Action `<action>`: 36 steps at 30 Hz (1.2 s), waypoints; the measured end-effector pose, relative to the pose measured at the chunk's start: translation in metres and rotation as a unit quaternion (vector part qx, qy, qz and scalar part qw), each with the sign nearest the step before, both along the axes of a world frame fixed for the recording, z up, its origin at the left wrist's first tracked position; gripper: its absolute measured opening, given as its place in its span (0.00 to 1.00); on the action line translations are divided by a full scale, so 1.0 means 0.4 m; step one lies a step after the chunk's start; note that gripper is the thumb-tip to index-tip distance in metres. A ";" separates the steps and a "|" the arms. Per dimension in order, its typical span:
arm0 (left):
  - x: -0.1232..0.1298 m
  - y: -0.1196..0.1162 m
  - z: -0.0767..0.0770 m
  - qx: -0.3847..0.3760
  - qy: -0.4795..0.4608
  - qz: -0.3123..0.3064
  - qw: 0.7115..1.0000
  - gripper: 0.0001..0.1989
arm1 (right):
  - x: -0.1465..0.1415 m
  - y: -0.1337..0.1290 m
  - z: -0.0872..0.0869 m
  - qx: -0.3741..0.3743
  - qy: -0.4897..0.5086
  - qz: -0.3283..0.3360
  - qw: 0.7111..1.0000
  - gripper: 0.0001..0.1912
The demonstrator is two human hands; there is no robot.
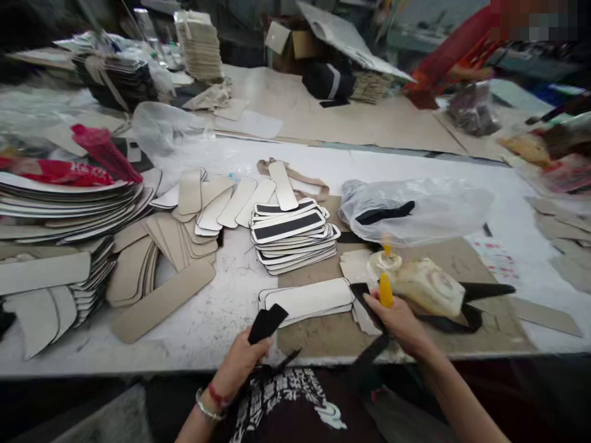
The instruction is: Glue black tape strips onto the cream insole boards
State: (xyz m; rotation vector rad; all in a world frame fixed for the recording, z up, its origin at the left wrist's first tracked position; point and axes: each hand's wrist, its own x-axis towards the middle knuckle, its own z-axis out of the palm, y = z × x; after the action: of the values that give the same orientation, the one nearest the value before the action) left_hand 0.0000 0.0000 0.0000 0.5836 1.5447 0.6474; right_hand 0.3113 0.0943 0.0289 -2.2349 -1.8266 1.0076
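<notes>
The left hand point(249, 357) is closed around a folded black strip point(268, 322); the right hand point(401, 321) pinches another black strip point(369, 298) and a yellow handle point(386, 290), both just above the bench's point(305, 341) near edge. The strips look light and limp, best gripped near an end. Beside the right hand sits a pale, crusted container point(434, 288), contents unclear; beyond, a translucent bag point(452, 206) looks loosely filled.
</notes>
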 end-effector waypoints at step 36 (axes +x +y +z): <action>0.073 0.088 -0.152 0.027 0.102 0.242 0.964 0.11 | -0.423 0.108 -0.117 -0.078 -0.098 0.474 0.871 0.16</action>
State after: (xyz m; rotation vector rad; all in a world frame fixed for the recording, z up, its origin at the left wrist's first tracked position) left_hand 0.0293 0.0353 -0.0609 0.3162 1.8908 1.0272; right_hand 0.1421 0.1374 -0.0179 -1.4467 -3.1443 1.0479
